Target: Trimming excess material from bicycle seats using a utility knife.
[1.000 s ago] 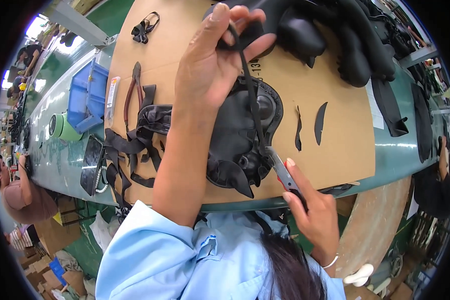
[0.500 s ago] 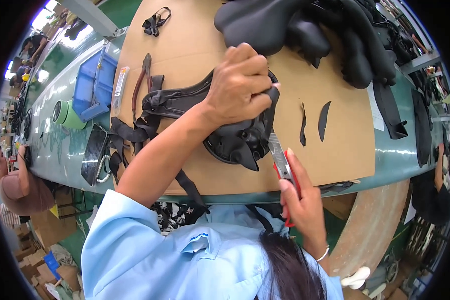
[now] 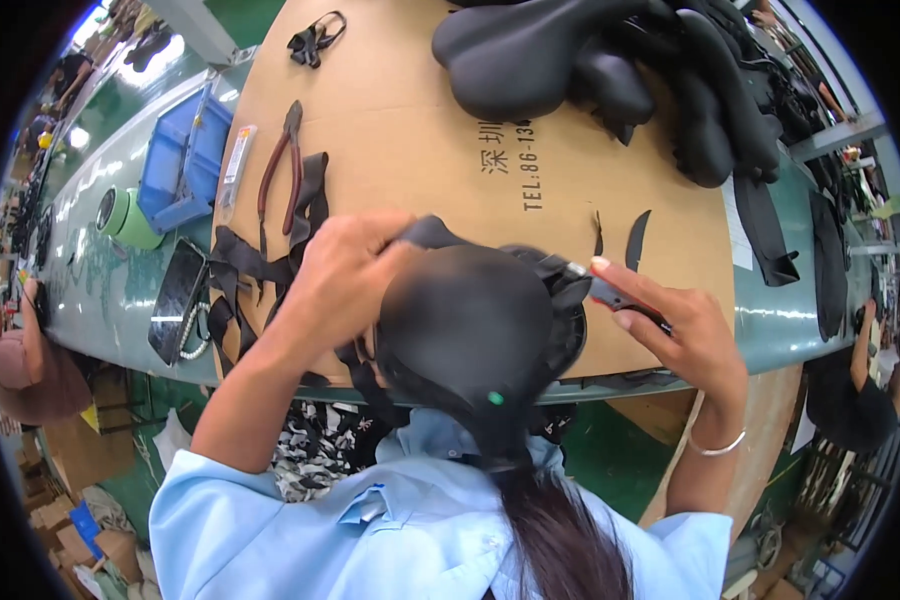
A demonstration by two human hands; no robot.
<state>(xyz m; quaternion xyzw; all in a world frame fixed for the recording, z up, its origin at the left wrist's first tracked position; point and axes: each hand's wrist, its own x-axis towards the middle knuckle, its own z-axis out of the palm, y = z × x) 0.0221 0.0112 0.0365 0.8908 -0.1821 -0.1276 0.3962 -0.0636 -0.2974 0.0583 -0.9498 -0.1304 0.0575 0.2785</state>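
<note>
A black saddle (image 3: 572,340), of the bicycle kind, is in front of me over the cardboard. A blurred, dark rounded shape hides its middle, so only its right rim and part of its upper edge show. My left hand (image 3: 342,280) is closed at the left, apparently on black material of the saddle, with its fingertips partly hidden. In my right hand (image 3: 695,330) is a red and dark utility knife (image 3: 622,295). Its front end is against or very near the saddle's right rim; whether it touches I cannot tell. Two thin black offcuts (image 3: 637,240) lie just beyond.
Black saddles (image 3: 515,65) are heaped at the far right of the cardboard sheet (image 3: 390,140). Red-handled pliers (image 3: 295,170) and black strips (image 3: 245,258) lie left. Farther left are a blue bin (image 3: 180,160), a green container (image 3: 130,220) and a phone (image 3: 178,305). Other people work at both sides.
My left hand has come down and left from above the saddle. My right hand with the knife has moved up and right. The dark rounded shape now covers much of the saddle.
</note>
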